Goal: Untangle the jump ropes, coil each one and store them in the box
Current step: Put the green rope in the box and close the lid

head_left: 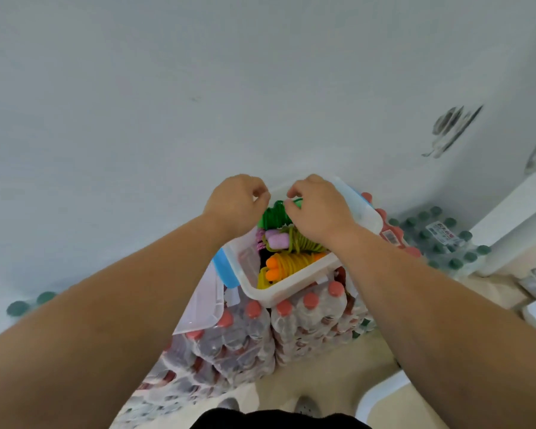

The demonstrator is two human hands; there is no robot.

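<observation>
The box [294, 287] sits on packs of bottles [307, 317] in front of me, its lid [203, 300] leaning at its left. Coiled jump ropes [294, 252] lie inside, under my left hand [234, 204] and right hand [314, 209].

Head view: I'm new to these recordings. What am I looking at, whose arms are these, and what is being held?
There is no machine: a person wears a camera on the head, looking down along both bare arms. The left hand and right hand are over a clear plastic box that rests on shrink-wrapped packs of red-capped bottles. Both hands seem to pinch a green jump rope at the far end of the box. Nearer the camera lie a pink-handled rope and an orange-handled rope, already coiled. The box's lid leans at its left side.
</observation>
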